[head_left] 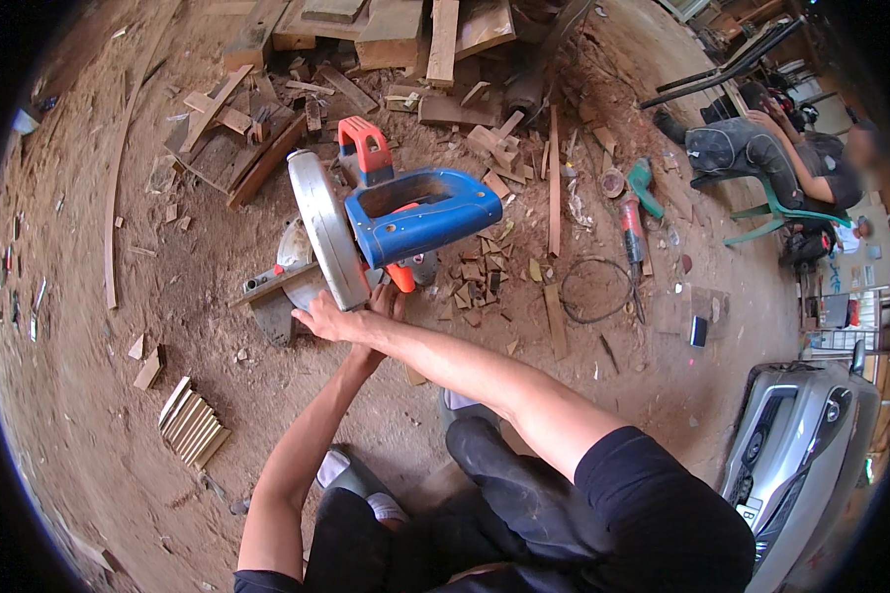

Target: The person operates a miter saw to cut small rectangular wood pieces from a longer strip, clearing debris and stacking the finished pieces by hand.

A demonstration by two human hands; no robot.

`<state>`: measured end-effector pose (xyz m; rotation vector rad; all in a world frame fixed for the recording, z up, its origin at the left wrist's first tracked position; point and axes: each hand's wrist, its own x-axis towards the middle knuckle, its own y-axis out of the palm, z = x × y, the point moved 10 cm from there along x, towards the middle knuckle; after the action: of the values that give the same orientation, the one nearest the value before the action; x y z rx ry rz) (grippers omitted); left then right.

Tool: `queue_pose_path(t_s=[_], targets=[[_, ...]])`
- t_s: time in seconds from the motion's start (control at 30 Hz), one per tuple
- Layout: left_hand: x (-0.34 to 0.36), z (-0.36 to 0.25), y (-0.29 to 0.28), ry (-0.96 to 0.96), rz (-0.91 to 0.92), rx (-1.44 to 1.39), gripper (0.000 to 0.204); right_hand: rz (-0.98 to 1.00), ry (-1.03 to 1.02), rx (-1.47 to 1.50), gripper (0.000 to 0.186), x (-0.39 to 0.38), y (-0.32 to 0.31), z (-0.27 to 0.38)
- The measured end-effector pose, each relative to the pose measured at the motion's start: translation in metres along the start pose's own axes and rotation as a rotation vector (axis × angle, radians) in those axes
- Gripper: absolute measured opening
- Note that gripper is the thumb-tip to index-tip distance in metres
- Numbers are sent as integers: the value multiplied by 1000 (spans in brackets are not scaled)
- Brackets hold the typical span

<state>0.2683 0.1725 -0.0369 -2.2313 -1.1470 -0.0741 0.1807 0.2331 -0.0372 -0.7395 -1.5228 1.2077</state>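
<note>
A miter saw with a blue handle, a grey blade guard and an orange carrying grip stands on the dirt before me, its head raised. My forearms cross, the right one over the left wrist. My right hand reaches under the lower end of the guard, at the left of the saw base, with its visible fingers spread. Close beside it, my left hand is at the base below the orange lever; its fingers are partly hidden. A wooden strip lies across the base's left side.
Small wood offcuts litter the ground right of the saw. Cut strips lie grouped at left. A red and green angle grinder with its cable lies at right. Planks are piled beyond. A person sits far right, above a silver car.
</note>
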Motion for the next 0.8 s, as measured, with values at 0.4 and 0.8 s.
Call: queue_pose_path(t_s=[0.4,0.8], targets=[[-11,18,-9,-35,2,-143,23,360,419,600,76,12,2,-15],[-8,8,-6,-42,-17,-56,25,456,125,381,63,-2,-14,0]])
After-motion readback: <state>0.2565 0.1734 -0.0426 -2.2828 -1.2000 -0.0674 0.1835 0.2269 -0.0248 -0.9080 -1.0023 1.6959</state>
